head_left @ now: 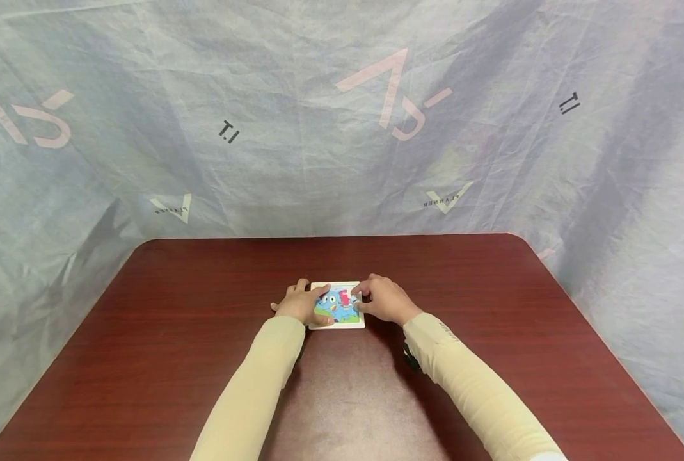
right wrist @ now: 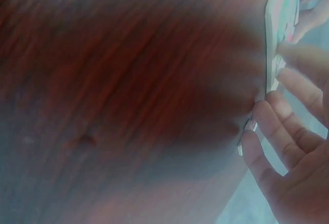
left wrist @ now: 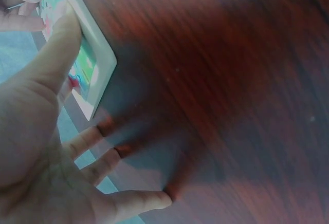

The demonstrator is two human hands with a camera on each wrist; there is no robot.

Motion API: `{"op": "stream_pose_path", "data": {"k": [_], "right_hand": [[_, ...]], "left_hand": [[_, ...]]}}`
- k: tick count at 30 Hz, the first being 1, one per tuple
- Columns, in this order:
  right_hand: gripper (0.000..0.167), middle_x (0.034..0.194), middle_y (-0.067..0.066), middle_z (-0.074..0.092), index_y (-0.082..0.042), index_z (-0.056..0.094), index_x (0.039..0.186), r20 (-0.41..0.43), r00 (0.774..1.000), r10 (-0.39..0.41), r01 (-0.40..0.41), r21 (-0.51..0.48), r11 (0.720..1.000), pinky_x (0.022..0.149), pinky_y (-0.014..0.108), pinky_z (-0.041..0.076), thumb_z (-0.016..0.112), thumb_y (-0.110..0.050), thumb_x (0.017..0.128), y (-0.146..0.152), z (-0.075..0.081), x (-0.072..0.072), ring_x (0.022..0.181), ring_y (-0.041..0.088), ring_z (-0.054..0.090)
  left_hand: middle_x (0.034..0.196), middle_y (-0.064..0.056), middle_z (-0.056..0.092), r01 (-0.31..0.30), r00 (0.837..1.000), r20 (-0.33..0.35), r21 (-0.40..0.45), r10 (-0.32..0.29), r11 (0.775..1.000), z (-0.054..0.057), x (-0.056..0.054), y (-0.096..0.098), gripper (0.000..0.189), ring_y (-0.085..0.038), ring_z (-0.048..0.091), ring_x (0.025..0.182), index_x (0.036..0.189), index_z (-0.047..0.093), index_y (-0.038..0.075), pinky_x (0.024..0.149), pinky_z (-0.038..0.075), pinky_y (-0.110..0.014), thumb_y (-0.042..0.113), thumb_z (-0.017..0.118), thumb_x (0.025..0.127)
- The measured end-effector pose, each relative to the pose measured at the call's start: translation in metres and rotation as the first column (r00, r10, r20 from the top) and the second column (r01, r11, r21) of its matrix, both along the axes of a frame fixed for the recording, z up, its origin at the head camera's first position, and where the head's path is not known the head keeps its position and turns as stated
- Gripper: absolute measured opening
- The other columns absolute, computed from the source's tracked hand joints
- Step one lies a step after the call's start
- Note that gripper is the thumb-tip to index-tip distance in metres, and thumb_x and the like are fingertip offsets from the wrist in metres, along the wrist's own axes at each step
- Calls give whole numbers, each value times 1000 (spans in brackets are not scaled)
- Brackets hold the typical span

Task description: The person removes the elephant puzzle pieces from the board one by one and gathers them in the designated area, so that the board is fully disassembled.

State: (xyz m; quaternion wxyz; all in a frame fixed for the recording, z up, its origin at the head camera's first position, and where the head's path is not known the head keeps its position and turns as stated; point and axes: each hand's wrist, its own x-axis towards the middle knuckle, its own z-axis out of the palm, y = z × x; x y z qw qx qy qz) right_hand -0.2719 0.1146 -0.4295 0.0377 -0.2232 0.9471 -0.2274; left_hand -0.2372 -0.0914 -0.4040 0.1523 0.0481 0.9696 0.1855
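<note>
A small jigsaw puzzle in a white-rimmed tray lies flat on the table, showing a blue cartoon animal with red and green parts. My left hand lies over its left side, fingers spread. In the left wrist view the thumb rests on the near part of the puzzle, while several fingertips touch the table beyond the tray's edge. On the right side, my right hand touches the puzzle with the thumb and index finger, their tips apart. Its other fingers rest along the tray's edge. Whether a loose piece lies under them is unclear.
The dark red-brown wooden table extends on all sides of the puzzle. A pale grey printed cloth hangs behind it and along both sides. A dark band shows at the right wrist.
</note>
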Motion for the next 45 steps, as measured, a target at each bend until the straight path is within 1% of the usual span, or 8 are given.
{"op": "stream_pose_path", "data": {"k": [5,11,20,30,33,39,43,45], "right_hand": [[28,97,3,62,-13,78,115,12,1000,7,-7,6,1000,76,37,52,82,-19,89,-1,0,0,89,19,59],[24,94,2,62,-16,79,113,15,1000,4,-4,25,1000,69,33,49,81,-21,89,-2,2,0,81,15,56],[22,96,0,63,-16,79,110,-30,1000,8,-6,75,997,71,37,53,81,-23,90,-4,1,-2,84,15,60],[24,98,-1,64,-19,79,111,-26,1000,1,2,103,995,75,39,54,82,-26,89,-3,3,-5,87,17,62],[24,96,-1,64,-18,79,110,-32,999,15,-11,109,994,71,38,53,82,-26,88,-3,3,-5,82,16,59],[24,94,-1,64,-17,80,110,-70,996,58,-48,134,990,64,34,50,83,-25,88,-3,4,-6,75,14,56],[23,94,0,65,-17,80,109,-99,991,86,-71,148,986,66,34,51,83,-25,88,-4,5,-6,76,14,58],[22,95,0,65,-17,80,108,-91,992,91,-77,144,987,68,35,52,83,-25,88,-5,6,-6,78,15,59]], "left_hand": [[161,-20,26,6,1000,3,-9,-6,1000,-4,-2,-1,79,-44,28,146,158,41,24,102,28,-80,38,79,90],[162,-19,25,-7,1000,2,-8,7,1000,-6,-5,-1,78,-43,27,147,157,42,25,104,26,-80,37,79,90],[163,-18,24,-14,1000,14,-3,14,1000,-6,-5,0,78,-43,25,148,158,41,26,105,24,-81,36,78,90],[163,-18,23,-27,999,17,0,27,1000,-8,-5,1,78,-43,24,149,158,41,27,105,23,-81,36,78,90],[163,-18,24,-26,999,20,1,26,1000,-7,-4,1,78,-43,24,149,158,41,27,105,23,-81,36,78,90],[163,-19,24,-16,1000,13,8,16,1000,-1,-1,1,76,-43,25,148,158,42,25,105,23,-80,35,78,91],[162,-19,24,-15,1000,9,3,15,1000,1,1,0,76,-43,25,148,158,42,25,105,24,-80,35,78,91],[162,-19,25,-13,1000,8,0,13,1000,0,1,0,76,-43,25,148,158,42,24,105,24,-80,35,78,91]]}}
